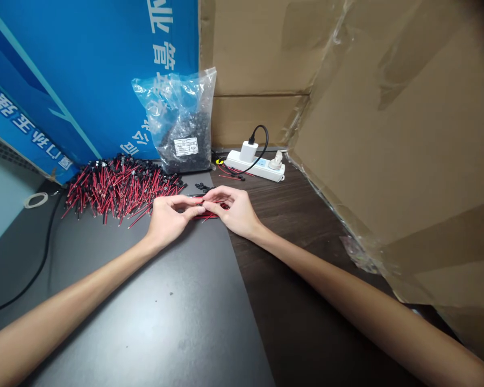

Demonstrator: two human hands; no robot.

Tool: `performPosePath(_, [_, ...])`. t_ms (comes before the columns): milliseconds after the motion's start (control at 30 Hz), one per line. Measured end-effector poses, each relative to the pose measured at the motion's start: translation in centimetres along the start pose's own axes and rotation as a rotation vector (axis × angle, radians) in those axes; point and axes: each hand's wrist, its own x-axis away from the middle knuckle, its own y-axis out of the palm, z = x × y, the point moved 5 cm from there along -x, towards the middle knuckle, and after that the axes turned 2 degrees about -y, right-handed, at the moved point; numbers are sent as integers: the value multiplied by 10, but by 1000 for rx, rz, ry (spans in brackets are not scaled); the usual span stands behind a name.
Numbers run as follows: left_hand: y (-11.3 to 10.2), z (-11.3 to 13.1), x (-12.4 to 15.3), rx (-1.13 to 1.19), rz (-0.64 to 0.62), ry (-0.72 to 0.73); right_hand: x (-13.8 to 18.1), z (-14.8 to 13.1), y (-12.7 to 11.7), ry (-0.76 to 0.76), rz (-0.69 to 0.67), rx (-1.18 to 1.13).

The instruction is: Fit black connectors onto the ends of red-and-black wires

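Observation:
My left hand (167,217) and my right hand (236,212) meet fingertip to fingertip over the far part of the table. A bit of red wire shows between the thumb and index finger of my left hand. My right hand is also closed in a pinch at the same spot; its fingers hide what it holds. Just under and behind the fingers lie several red and black wires (210,216), partly covered. To the left is a large heap of short red-and-black wire leads (116,185) with black connectors. Small black plastic pieces (203,187) lie right behind my hands.
A clear plastic bag (185,129) of black parts, with a white label, stands behind. Right of it is a white power strip (256,165) with a charger. Cardboard (407,150) walls the right side. A black cable (44,258) and white ring (35,200) lie left.

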Motion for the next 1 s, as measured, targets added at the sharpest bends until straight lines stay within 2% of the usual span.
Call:
performPosePath(167, [-1, -3, -4, 55, 36, 86, -6, 5, -8, -20, 32, -35])
performPosePath(300, [-3, -9, -7, 79, 78, 84, -9, 10, -16, 26, 75, -34])
performPosePath(633, [-2, -10, -7, 84, 38, 83, -9, 9, -12, 28, -3, -25])
performPosePath(1000, [-1, -9, -7, 88, 42, 71, -9, 8, -13, 16, 12, -24])
